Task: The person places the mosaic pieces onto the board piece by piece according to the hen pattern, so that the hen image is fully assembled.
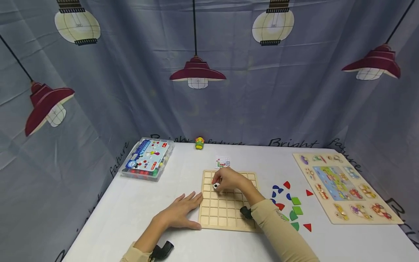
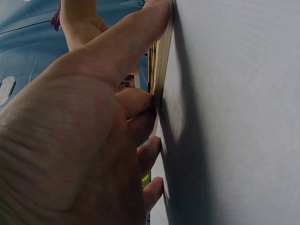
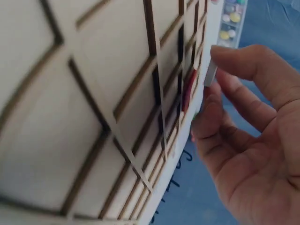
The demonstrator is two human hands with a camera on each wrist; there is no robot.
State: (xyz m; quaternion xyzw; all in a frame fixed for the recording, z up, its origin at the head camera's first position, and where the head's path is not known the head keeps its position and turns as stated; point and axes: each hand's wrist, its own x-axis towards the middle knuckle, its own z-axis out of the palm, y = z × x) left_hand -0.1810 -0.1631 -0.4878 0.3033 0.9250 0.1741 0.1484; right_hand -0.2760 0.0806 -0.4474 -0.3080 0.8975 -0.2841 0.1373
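Note:
My right hand pinches a small white disc with black marks over the upper left of a wooden grid board. In the right wrist view the thin, pale piece shows edge-on between thumb and fingertips. Beyond it, something red sits by the board's grid. Flat on the white table, my left hand has its fingers spread, with thumb and fingertips at the board's left edge. The left wrist view shows these fingers along the board's side.
Right of the board lie loose red, blue and green pieces, then a wooden picture puzzle. A clear plastic case stands at the back left. A small figurine and a printed pattern card are behind the board.

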